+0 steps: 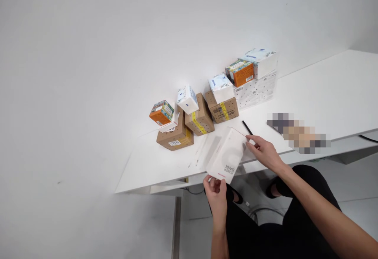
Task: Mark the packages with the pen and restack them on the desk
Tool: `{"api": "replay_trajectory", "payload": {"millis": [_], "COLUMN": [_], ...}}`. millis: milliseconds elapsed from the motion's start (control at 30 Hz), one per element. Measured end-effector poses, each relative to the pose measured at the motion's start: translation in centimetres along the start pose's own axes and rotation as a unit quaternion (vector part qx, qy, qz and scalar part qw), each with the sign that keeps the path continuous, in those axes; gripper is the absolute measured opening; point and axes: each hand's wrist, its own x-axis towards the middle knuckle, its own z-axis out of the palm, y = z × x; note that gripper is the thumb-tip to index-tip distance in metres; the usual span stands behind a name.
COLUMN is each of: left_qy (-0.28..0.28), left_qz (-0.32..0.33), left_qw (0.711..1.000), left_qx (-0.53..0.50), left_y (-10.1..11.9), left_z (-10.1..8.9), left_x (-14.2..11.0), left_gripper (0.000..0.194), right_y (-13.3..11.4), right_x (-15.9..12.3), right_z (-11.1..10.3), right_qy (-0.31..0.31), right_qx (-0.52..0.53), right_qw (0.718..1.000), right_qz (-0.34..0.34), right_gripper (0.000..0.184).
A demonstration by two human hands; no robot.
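Power bank box (226, 152), white, slanted over the near edge of the white table (321, 93); cannot tell if it touches the top. Left hand (216, 190) between its six and seven o'clock, thumb and fingers pinched on the near end. Right hand (262, 152) at three o'clock, fingertips clamped on the side edge. Thin black stick (247, 127) at one o'clock, near those fingertips. Yellow-taped brown carton (207, 118) at eleven.
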Motion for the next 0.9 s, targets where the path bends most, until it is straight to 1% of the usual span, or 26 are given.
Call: {"api": "replay_trajectory", "payload": {"millis": [100,167,300,400,500,600,700,833,900], "left_qy": [0.031,0.043,0.042,0.043,0.056,0.065,0.051,0.033,0.031], "left_qz": [0.073,0.091,0.095,0.097,0.102,0.117,0.128,0.137,0.134], "left_qw": [0.995,0.989,0.985,0.984,0.981,0.976,0.974,0.973,0.974], "left_qx": [0.068,0.106,0.136,0.143,0.154,0.169,0.179,0.181,0.180], "left_y": [0.3,0.3,0.1,-0.1,-0.2,0.0,0.2,0.4,0.4], "left_z": [-0.7,-0.9,-1.0,-0.8,-0.7,-0.6,-0.6,-0.6,-0.7], "left_x": [0.1,0.4,0.8,0.9,1.0,1.1,1.2,1.5,1.7], "left_gripper": [0.052,0.049,0.048,0.050,0.051,0.057,0.061,0.053,0.050], "right_y": [-0.2,-0.1,0.4,0.7,0.8,0.9,0.9,0.7,0.6], "right_x": [-1.0,-1.4,-1.7,-1.7,-1.8,-2.0,-2.1,-2.4,-2.4], "right_z": [0.3,0.9,1.7,1.8,1.7,1.8,1.8,1.7,1.5], "right_qy": [0.003,-0.006,-0.018,-0.022,-0.020,-0.014,-0.011,-0.014,-0.026], "right_qx": [0.051,0.043,0.002,-0.005,-0.014,-0.017,-0.018,-0.012,0.000], "right_qw": [0.999,0.999,0.999,0.999,0.999,0.999,0.999,1.000,0.999], "right_qz": [0.002,0.007,0.026,0.028,0.033,0.032,0.027,0.022,0.022], "right_gripper": [0.033,0.032,0.031,0.032,0.032,0.033,0.033,0.034,0.034]}}
